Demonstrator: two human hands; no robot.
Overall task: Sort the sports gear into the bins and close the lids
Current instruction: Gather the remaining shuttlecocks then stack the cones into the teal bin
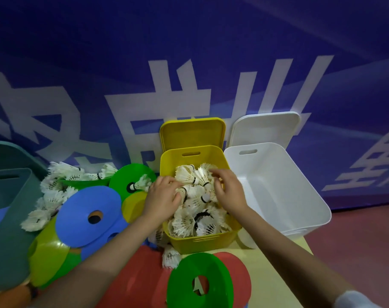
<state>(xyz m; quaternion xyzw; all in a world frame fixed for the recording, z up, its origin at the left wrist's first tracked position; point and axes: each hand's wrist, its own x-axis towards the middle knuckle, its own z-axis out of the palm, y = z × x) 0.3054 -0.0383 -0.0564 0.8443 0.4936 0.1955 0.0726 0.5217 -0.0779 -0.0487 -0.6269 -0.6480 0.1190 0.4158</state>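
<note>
While both hands worked over the yellow bin [202, 242], the left hand [163, 197] gripped a shuttlecock [187, 190] atop the pile; right hand [228, 188] hovered loose-fingered, empty. Loose shuttlecocks [62, 174] lay leftward, nearer the left hand.

**A blue banner, a pale table and a red floor**

Behind everything hangs a big blue banner [189, 52] with large white characters [158, 103] printed on it; lighter blue bands run across its right part. The things stand on a table [273, 283] with a pale yellow top. To the right of the table, a reddish floor [362, 232] reaches up to the lower edge of the banner.
</note>
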